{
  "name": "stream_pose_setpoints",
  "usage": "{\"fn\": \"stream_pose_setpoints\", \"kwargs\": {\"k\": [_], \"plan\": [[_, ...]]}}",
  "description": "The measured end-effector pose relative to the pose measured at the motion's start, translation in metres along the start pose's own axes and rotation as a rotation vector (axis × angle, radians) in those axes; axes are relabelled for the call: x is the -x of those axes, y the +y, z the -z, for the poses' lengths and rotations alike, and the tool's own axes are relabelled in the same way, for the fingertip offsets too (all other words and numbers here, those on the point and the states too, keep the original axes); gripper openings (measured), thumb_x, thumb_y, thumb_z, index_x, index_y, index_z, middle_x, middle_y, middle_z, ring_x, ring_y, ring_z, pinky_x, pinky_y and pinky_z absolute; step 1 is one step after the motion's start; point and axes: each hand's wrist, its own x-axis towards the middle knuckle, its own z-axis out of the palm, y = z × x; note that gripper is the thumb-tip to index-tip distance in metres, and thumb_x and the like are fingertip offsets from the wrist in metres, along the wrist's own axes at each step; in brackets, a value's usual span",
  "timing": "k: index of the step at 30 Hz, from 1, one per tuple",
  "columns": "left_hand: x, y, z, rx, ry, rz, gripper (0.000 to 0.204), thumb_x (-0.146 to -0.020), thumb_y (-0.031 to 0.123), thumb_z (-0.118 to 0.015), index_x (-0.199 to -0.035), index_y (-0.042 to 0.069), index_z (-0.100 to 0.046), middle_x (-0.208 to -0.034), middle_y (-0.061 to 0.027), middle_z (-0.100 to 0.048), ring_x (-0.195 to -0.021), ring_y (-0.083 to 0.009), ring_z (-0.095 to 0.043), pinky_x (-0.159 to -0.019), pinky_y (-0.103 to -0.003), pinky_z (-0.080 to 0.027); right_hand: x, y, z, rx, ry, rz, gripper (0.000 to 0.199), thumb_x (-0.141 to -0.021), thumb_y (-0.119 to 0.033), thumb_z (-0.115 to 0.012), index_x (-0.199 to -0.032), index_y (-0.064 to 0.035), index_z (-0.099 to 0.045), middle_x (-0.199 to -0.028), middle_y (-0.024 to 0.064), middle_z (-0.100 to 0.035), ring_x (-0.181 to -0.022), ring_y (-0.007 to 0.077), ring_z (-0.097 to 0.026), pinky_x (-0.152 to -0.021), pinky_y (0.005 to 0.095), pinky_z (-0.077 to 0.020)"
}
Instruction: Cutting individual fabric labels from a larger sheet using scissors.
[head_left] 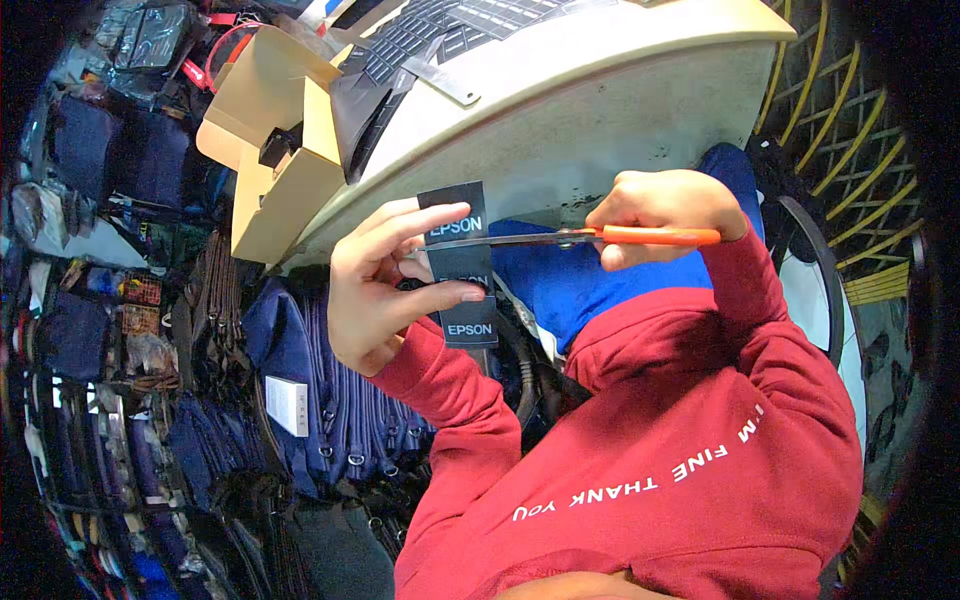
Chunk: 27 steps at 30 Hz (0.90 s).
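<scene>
L hand [385, 285] pinching black label strip [462, 268] btwn thumb and fingers, R hand [660, 212] clenched on orange-handled scissors [600, 237], blades across strip just beside L fingertips [462, 213]

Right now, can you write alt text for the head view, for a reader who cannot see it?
A left hand holds a black label strip upright while the right hand cuts across it with orange-handled scissors. Behind stand a grey machine and a cardboard box.

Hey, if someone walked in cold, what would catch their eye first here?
Probably the orange-handled scissors at centre, gripped by the right hand, blades across a black strip of white-lettered labels that the left hand pinches. Then the red sweatshirt sleeves filling the lower right, and the folded tan cardboard box upper left.
</scene>
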Motion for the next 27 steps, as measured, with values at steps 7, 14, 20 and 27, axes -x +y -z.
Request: {"fn": "stream_pose_setpoints", "kwargs": {"k": [7, 14, 20, 27], "plan": [[0.002, 0.001, 0.006, -0.172, -0.027, -0.082, 0.064, -0.052, -0.003, -0.085, -0.112, 0.000, -0.064, -0.093, 0.0004, -0.052, -0.070, -0.0013, -0.050, -0.057, -0.014, -0.041, -0.001, -0.005, 0.000, 0.039, 0.012, 0.002, 0.044, -0.085, -0.041, -0.060, -0.066, -0.0015, -0.053, -0.051, 0.0118, -0.049, -0.043, 0.0279, -0.047, -0.045, 0.0377, -0.0386], [-0.001, 0.004, 0.001, -0.099, -0.043, -0.069, 0.064, -0.053, -0.005, -0.084, -0.113, -0.001, -0.063, -0.094, -0.0009, -0.051, -0.068, -0.0016, -0.050, -0.055, -0.014, -0.043, 0.000, -0.006, 0.002, 0.081, -0.016, -0.022, 0.052, -0.087, -0.047, -0.057, -0.068, 0.0012, -0.058, -0.053, 0.0172, -0.050, -0.046, 0.0307, -0.046, -0.048, 0.0398, -0.0381], [0.002, 0.001, -0.002, 0.000, 0.039, 0.030, 0.067, -0.053, -0.008, -0.083, -0.116, -0.002, -0.060, -0.095, -0.0008, -0.050, -0.067, -0.0011, -0.046, -0.054, -0.014, -0.041, 0.000, -0.012, 0.004, 0.074, -0.036, -0.146, 0.044, -0.081, -0.038, -0.069, -0.062, -0.0019, -0.051, -0.049, 0.0098, -0.044, -0.042, 0.0240, -0.042, -0.044, 0.0371, -0.0343], [0.002, -0.003, 0.004, -0.079, 0.134, 0.059, 0.066, -0.054, -0.008, -0.082, -0.116, 0.001, -0.061, -0.089, 0.0035, -0.046, -0.062, 0.0015, -0.038, -0.051, -0.013, -0.030, 0.016, 0.004, 0.025, 0.198, 0.123, -0.331, 0.035, -0.079, -0.028, -0.070, -0.066, -0.0011, -0.053, -0.051, 0.0012, -0.047, -0.046, 0.0088, -0.044, -0.044, 0.0288, -0.0347]]}}
